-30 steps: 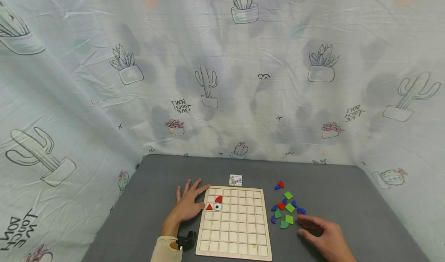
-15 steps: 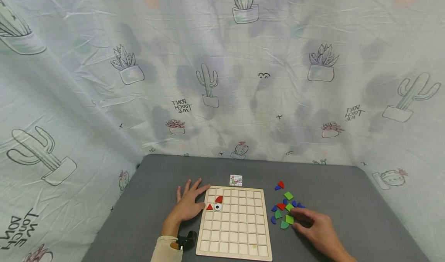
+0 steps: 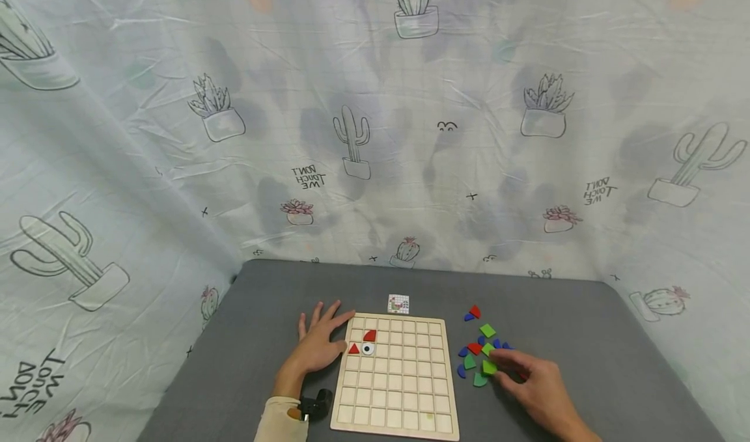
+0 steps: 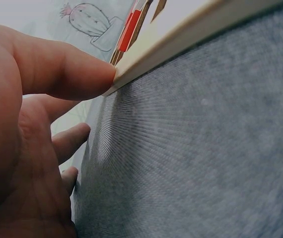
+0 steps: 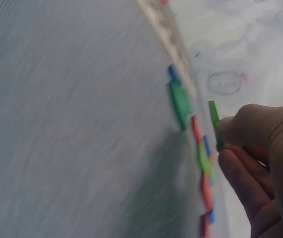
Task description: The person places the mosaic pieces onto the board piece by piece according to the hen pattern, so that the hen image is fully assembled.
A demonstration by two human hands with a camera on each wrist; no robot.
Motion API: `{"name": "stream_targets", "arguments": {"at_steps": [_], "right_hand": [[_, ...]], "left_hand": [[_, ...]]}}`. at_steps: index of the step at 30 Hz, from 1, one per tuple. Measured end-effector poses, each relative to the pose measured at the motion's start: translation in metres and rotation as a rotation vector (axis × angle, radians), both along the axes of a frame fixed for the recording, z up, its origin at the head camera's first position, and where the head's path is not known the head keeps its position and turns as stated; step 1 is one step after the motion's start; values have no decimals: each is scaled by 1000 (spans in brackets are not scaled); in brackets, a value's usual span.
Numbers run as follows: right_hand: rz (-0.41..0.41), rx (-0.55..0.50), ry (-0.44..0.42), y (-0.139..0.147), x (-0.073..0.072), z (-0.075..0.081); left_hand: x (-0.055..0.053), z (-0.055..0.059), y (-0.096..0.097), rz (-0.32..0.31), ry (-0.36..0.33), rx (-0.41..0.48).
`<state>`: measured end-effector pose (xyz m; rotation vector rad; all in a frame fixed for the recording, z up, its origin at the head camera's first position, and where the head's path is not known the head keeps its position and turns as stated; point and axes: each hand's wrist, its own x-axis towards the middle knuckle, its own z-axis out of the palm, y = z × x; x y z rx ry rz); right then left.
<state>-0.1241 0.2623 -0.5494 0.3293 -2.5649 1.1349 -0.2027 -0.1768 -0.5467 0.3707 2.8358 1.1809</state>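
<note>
My right hand (image 3: 541,390) pinches a light green square tile (image 3: 489,368) between thumb and fingers. In the right wrist view the tile (image 5: 214,118) is raised above the grey table, beyond the thumb tip. Spread out on the table, my left hand (image 3: 318,344) rests at the left edge of a wooden grid board (image 3: 394,398); in the left wrist view its thumb (image 4: 67,72) touches the board's side. On the board lie a red quarter-circle piece (image 3: 370,335), a red triangle (image 3: 354,349) and a white round eye piece (image 3: 368,349).
Right of the board lie loose pieces, among them a dark green quarter circle (image 3: 480,380), a light green square (image 3: 487,330), a red piece (image 3: 475,311) and several blue ones. A small printed card (image 3: 398,304) sits behind the board. A patterned curtain (image 3: 375,168) surrounds the table.
My right hand has moved left from the side of the loose pieces and now holds a light green square, lifted off the table. The left hand and board stay in place.
</note>
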Motion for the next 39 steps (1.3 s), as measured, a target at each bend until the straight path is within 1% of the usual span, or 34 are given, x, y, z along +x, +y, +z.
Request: {"name": "stream_targets", "arguments": {"at_steps": [3, 8, 13, 24, 29, 34, 39], "right_hand": [[42, 3, 18, -7, 2, 8], [151, -52, 58, -27, 3, 19], [223, -90, 68, -51, -1, 24], [342, -140, 28, -105, -16, 19], [355, -147, -5, -127, -21, 15], [376, -156, -9, -147, -26, 14], [405, -168, -13, -163, -32, 9]], "left_hand": [[0, 0, 0, -1, 1, 2], [-1, -1, 1, 0, 3, -4], [-2, -3, 0, 5, -1, -16], [-2, -3, 0, 4, 3, 5], [-2, -4, 1, 5, 5, 2], [-2, -1, 1, 2, 7, 0], [-1, 2, 1, 4, 12, -3]]}}
